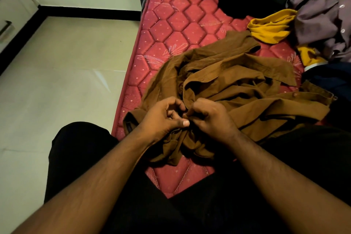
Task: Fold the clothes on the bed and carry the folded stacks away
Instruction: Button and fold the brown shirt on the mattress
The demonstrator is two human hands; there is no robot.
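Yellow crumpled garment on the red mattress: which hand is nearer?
Right. The right hand pinches the brown shirt, with the yellow crumpled garment up and to its right; the left hand, also on the shirt, sits farther left.

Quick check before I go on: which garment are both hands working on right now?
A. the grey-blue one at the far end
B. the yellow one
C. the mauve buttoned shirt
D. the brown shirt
D: the left hand and right hand both pinch a bunched part of the brown shirt lying crumpled on the red mattress; the other clothes lie untouched farther off.
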